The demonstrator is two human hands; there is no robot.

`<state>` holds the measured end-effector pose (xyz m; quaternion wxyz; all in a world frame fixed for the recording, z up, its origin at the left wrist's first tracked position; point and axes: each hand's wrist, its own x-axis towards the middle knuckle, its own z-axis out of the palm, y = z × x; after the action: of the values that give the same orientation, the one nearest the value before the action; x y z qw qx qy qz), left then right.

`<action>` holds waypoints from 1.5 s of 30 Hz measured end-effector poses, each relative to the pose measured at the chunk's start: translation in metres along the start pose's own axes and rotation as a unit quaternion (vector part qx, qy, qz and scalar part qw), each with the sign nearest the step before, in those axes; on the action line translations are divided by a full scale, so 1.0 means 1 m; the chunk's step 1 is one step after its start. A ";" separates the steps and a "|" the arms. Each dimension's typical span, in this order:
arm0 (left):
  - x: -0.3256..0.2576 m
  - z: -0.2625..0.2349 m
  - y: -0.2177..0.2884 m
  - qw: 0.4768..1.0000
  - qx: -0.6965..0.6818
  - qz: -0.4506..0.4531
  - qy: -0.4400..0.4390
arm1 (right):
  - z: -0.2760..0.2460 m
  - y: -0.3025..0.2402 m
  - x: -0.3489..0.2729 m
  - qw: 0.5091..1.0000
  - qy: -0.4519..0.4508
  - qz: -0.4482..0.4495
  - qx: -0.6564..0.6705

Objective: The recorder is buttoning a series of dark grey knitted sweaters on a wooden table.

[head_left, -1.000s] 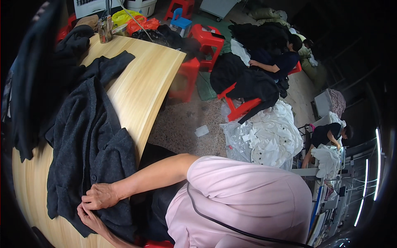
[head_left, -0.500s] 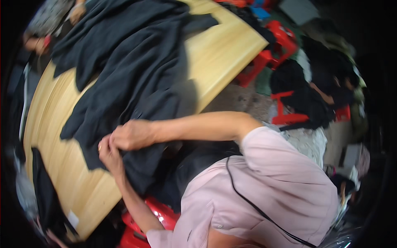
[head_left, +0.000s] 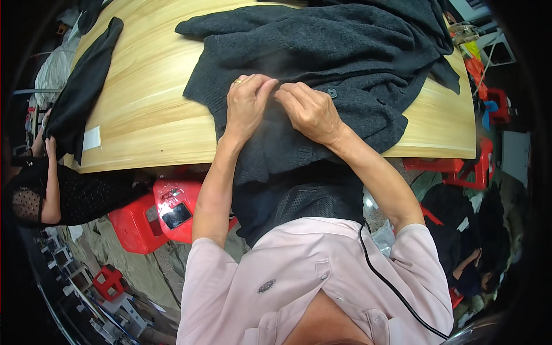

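A dark grey knitted cardigan lies spread and rumpled on the wooden table, its lower part hanging over the near edge toward my lap. Above it my left hand, a ring on one finger, is closed with thumb and fingertips pinched together. Close to its right, my right hand pinches too, the fingertips of the two hands a small gap apart. Whatever lies between the fingers is too small to make out. Just right of my right hand's knuckles a dark round button shows on the knit.
The pale wooden table bears more dark clothing at the far right. At left, a person in black handles a dark garment beside a white label. A phone lies on a red stool. More red stools and people are at right.
The view has swung round, so the table now lies straight ahead. My hands, formerly touching, are now slightly apart, each still pinching over the cardigan.
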<state>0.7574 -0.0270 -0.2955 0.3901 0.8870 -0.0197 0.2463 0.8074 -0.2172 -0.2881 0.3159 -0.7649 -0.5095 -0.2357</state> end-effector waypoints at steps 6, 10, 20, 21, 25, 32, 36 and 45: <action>-0.006 -0.007 0.003 0.996 -0.059 -0.067 -0.026 | 0.000 0.005 0.002 1.000 0.021 -0.006 0.010; -0.011 -0.023 -0.004 0.988 -0.127 -0.014 -0.084 | -0.005 0.006 0.000 0.999 0.000 0.026 0.035; -0.002 -0.025 -0.005 0.982 -0.148 -0.010 -0.116 | 0.001 0.001 -0.005 0.995 -0.011 0.082 0.062; -0.001 -0.025 -0.004 0.983 -0.136 0.009 -0.120 | 0.002 0.001 -0.004 0.993 0.004 0.090 0.070; -0.006 -0.020 -0.011 0.984 -0.152 -0.006 -0.096 | 0.004 -0.002 -0.001 0.992 0.007 0.100 0.071; -0.007 -0.021 -0.011 0.981 -0.177 -0.009 -0.078 | 0.004 -0.009 0.002 0.986 0.006 0.147 0.076; -0.004 -0.024 -0.015 0.983 -0.151 0.040 -0.099 | -0.006 -0.002 0.003 0.980 -0.050 0.175 0.086; -0.013 -0.026 -0.015 0.992 -0.022 0.084 -0.091 | -0.004 -0.002 0.003 0.989 -0.094 0.114 0.021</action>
<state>0.7380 -0.0008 -0.2967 0.3838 0.8923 -0.1349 0.1959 0.8065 -0.2182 -0.2830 0.3074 -0.8299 -0.4513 -0.1147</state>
